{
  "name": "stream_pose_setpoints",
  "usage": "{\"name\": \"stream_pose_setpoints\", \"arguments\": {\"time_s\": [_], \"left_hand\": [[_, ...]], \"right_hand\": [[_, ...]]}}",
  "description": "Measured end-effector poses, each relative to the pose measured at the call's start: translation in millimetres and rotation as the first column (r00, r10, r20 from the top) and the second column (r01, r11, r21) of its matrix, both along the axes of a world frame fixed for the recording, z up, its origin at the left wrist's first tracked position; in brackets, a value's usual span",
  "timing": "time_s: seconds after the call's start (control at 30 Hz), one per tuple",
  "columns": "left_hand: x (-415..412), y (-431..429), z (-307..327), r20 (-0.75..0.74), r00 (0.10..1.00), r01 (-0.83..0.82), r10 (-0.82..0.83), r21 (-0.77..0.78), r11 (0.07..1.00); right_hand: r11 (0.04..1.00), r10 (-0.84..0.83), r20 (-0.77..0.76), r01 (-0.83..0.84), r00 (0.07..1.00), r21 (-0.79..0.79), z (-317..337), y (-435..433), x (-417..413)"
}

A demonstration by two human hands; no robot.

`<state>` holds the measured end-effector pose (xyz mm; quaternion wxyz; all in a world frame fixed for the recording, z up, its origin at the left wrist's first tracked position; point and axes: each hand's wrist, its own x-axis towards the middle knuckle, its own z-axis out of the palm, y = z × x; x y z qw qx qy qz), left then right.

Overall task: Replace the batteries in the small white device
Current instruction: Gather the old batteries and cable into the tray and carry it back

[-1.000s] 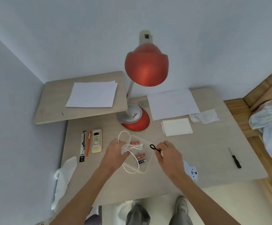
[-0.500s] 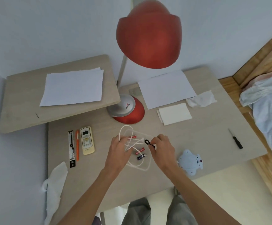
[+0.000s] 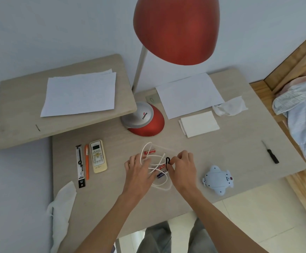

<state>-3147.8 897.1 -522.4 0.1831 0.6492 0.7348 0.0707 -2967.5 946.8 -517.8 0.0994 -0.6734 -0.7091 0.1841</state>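
Observation:
The small pale device (image 3: 218, 179) lies face down near the table's front edge, just right of my right hand. Between my hands, a loose white cord (image 3: 156, 162) lies over three batteries: a red one (image 3: 150, 152) at the back, another red one (image 3: 160, 167), and a dark one (image 3: 161, 174). My left hand (image 3: 139, 170) holds the cord's loops, its fingers curled through them. My right hand (image 3: 182, 168) pinches a small black loop (image 3: 167, 160) beside the cord.
A red desk lamp (image 3: 145, 121) stands behind the hands, its shade overhead. To the left lie a remote (image 3: 98, 156), an orange pen (image 3: 87, 161) and a packaged pen (image 3: 80, 165). A black screwdriver (image 3: 270, 152) lies far right. Papers and tissues lie at the back; a bed is on the right.
The view has moved closer and further over the table. My hands have lowered the cord towards the batteries, and my right hand still pinches the black loop.

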Motion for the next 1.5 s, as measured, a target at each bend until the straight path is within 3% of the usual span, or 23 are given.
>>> {"name": "stream_pose_setpoints", "arguments": {"time_s": [0.3,0.4,0.57,0.7,0.93,1.13,1.33,1.43,1.5], "left_hand": [[-4,-18,47,0.145,0.988,-0.044,0.055,-0.078,0.996],[-6,-20,73,0.051,0.998,-0.034,0.036,-0.027,0.999],[2,-14,112,-0.183,0.982,0.075,-0.053,0.115,0.991],[11,-14,129,-0.250,0.966,0.102,-0.063,0.145,0.984],[19,-17,119,-0.339,0.940,0.075,-0.038,0.098,0.992],[18,-30,75,-0.367,0.928,-0.089,0.068,-0.041,0.995],[21,-46,38,-0.378,0.896,-0.319,0.235,-0.177,0.931],[24,-49,30,-0.266,0.884,-0.439,0.384,-0.195,0.877],[24,-50,21,-0.112,0.853,-0.522,0.510,-0.206,0.828]], "right_hand": [[0.991,0.089,0.051,-0.083,0.995,-0.108,31,-3,16],[0.984,0.155,0.046,-0.151,0.987,-0.092,54,-2,21],[0.963,0.241,0.082,-0.249,0.967,0.104,90,-7,33],[0.942,0.254,0.127,-0.275,0.959,0.195,110,-11,47],[0.940,0.237,0.198,-0.276,0.951,0.201,127,-13,87],[0.950,0.232,0.246,-0.274,0.941,0.152,120,3,148],[0.969,0.205,0.340,-0.240,0.918,0.063,88,33,234],[0.976,0.193,0.399,-0.215,0.896,0.011,67,53,279],[0.981,0.184,0.418,-0.190,0.890,-0.029,53,65,307]]}}
